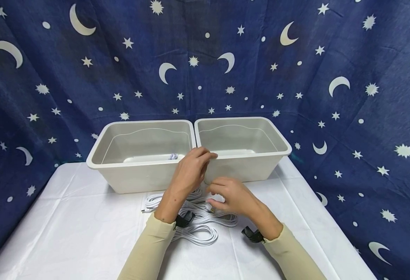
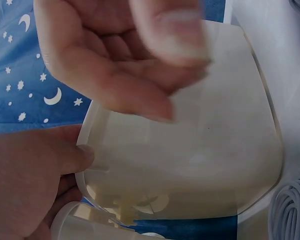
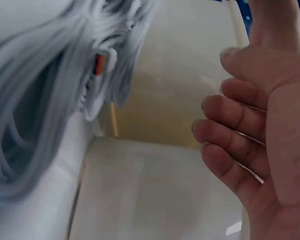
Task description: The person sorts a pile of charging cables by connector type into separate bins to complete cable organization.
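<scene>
My left hand (image 1: 192, 165) is at the front rim of the right bin (image 1: 243, 165), near where the two bins meet. In the left wrist view its thumb (image 2: 82, 157) lies on the rim's outer side, with the fingers behind the edge. My right hand (image 1: 234, 196) hovers just in front of that bin, fingers loosely bent with nothing between them. Below both hands, several coiled white cables (image 1: 199, 216) lie on the table, partly covered by the left wrist. One connector shows orange-red inside its metal end (image 3: 99, 65).
The left bin (image 1: 138, 177) stands beside the right one and contains a small white-and-purple item (image 1: 173, 156). A white cloth covers the table (image 1: 68, 233). A blue curtain with moons and stars (image 1: 205, 46) hangs behind and at both sides.
</scene>
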A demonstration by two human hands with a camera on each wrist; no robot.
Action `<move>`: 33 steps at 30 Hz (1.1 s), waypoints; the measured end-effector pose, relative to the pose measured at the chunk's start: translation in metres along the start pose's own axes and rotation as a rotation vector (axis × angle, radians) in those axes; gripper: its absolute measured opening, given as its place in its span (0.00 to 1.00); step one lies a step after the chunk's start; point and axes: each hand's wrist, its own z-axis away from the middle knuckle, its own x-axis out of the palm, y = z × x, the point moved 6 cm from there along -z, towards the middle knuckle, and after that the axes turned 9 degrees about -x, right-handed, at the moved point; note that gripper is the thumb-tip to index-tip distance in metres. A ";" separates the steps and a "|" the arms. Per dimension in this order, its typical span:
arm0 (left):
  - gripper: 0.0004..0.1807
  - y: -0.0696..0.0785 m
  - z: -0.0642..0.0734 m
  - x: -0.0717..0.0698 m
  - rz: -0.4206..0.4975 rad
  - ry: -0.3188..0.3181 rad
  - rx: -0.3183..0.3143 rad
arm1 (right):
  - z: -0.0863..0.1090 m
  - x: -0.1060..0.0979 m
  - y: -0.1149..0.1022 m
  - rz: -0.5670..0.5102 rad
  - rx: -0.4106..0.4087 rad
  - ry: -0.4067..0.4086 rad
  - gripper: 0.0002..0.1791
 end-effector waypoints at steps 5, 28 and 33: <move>0.16 0.000 0.000 0.000 0.009 -0.004 -0.003 | 0.000 0.012 -0.006 -0.066 -0.022 -0.054 0.11; 0.14 -0.001 0.000 0.000 0.019 -0.008 -0.009 | -0.003 0.064 -0.040 -0.183 0.031 -0.491 0.16; 0.14 -0.001 0.001 0.000 0.018 0.002 -0.008 | -0.005 0.069 -0.048 -0.079 0.026 -0.522 0.21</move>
